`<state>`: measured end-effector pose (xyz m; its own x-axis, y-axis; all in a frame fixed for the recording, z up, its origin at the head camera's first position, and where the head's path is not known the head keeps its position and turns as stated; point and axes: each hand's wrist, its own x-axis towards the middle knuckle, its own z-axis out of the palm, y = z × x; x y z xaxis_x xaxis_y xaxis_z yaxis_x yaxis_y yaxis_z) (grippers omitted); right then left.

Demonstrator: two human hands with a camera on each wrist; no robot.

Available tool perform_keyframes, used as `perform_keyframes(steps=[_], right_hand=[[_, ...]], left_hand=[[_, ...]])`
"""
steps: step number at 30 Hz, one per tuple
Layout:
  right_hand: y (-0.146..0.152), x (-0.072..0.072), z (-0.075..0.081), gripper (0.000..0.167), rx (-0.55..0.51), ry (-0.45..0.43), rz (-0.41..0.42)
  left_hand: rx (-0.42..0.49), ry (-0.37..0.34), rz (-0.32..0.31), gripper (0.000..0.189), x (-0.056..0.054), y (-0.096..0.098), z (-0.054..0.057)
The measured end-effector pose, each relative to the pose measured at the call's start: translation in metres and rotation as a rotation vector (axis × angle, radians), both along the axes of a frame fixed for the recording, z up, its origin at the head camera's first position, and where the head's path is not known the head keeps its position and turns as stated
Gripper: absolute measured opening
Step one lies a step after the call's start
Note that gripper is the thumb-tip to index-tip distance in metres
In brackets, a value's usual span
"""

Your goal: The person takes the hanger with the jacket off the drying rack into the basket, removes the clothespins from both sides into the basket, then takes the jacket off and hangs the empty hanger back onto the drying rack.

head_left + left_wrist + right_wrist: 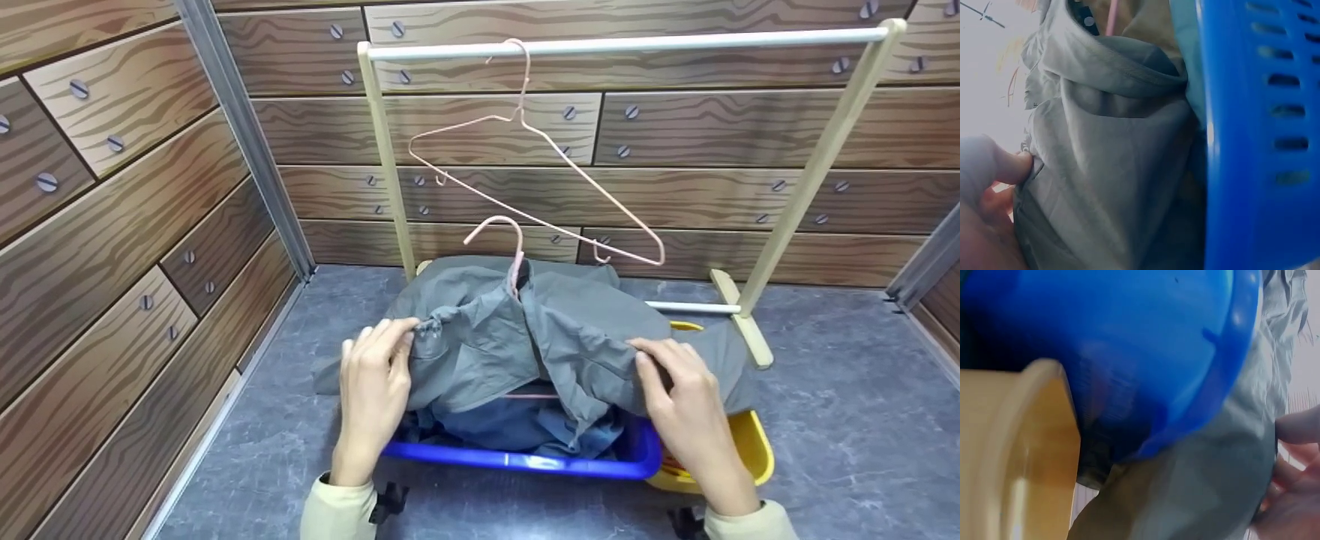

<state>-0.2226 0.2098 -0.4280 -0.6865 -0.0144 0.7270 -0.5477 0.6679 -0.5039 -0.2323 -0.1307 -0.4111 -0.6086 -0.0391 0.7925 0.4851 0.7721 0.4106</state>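
Note:
A grey-green shirt (480, 345) hangs on a pink hanger (517, 255), whose hook sticks up out of the collar. My left hand (375, 375) pinches the cloth at the shirt's left shoulder between thumb and fingers. At the opposite shoulder my right hand (682, 390) pinches the fabric too. Below the shirt front stands a blue basket (517, 459) with dark blue cloth (495, 431) in it. The left wrist view shows the thumb on the shirt's edge (1095, 169) beside the basket's slotted wall. Most of the hanger is hidden inside the shirt.
Behind, a rack with a white rail (637, 45) carries a bare pink hanger (592, 180). A yellow basket (754, 450) stands right of the blue one, partly under the shirt. The rack's right foot (750, 337) rests on the grey surface. Wood-patterned walls enclose the back and left.

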Motion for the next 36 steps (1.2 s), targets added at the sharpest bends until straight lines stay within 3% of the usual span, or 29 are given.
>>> perform_keyframes(steps=[3, 10, 14, 18, 21, 26, 30, 36], right_hand=[[-0.013, 0.001, -0.002, 0.03, 0.012, 0.041, -0.024], [-0.049, 0.005, -0.008, 0.089, 0.116, 0.069, -0.09], [-0.055, 0.005, -0.012, 0.096, 0.15, 0.038, -0.162], [-0.046, 0.001, -0.014, 0.093, 0.086, 0.013, -0.252], [-0.036, -0.002, -0.017, 0.082, 0.027, 0.029, -0.287], [-0.018, -0.006, -0.018, 0.061, -0.067, 0.071, -0.312], [-0.007, -0.006, -0.013, 0.043, -0.117, 0.036, -0.332], [0.003, -0.007, -0.009, 0.032, -0.126, 0.0, -0.341]], left_hand=[[0.012, -0.022, -0.025, 0.013, -0.001, 0.001, 0.0], [0.033, -0.048, -0.086, 0.013, 0.003, 0.006, 0.001], [0.022, -0.077, -0.139, 0.013, 0.005, 0.01, 0.001], [0.014, -0.105, -0.175, 0.012, 0.008, 0.011, 0.002], [0.006, -0.111, -0.183, 0.011, 0.01, 0.011, 0.004], [0.005, -0.086, -0.141, 0.011, 0.009, 0.006, 0.004], [0.06, -0.08, -0.111, 0.012, 0.006, -0.002, 0.004], [0.093, -0.073, -0.108, 0.013, 0.004, -0.012, 0.005]])
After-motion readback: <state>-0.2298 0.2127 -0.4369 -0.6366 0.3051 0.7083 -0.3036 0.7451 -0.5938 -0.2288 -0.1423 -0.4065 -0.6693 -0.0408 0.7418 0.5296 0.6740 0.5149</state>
